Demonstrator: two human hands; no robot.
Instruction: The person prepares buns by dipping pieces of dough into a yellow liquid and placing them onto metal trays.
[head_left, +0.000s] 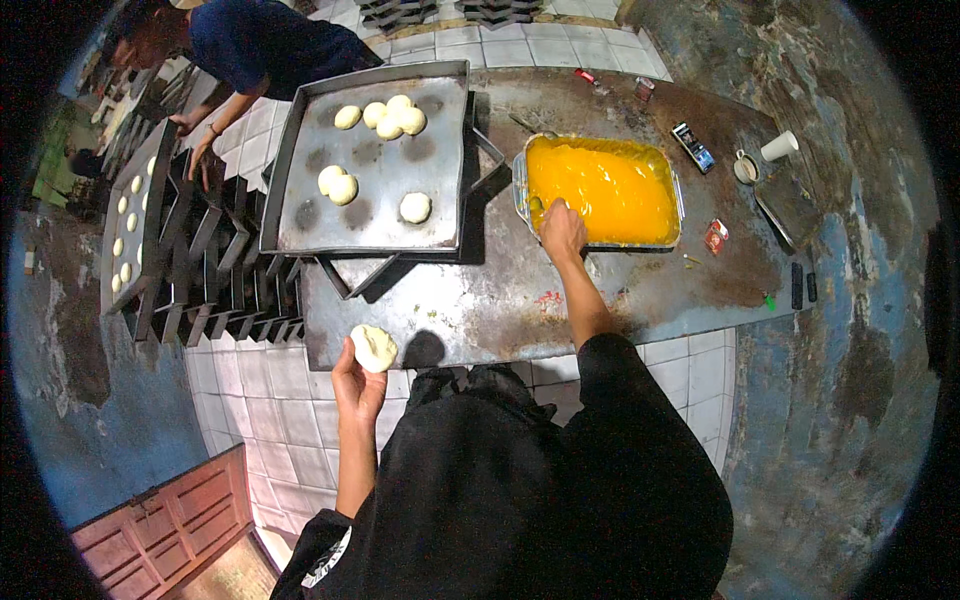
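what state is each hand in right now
Left hand: holding a flattened dough piece.
Right hand: curled at the yellow paste; whether it grips anything cannot be told.

The near dough (374,349) looks smooth and matt, the yellow paste (610,190) glossy, the tray (385,232) beside it dull metal, the surface (462,310) stained metal.
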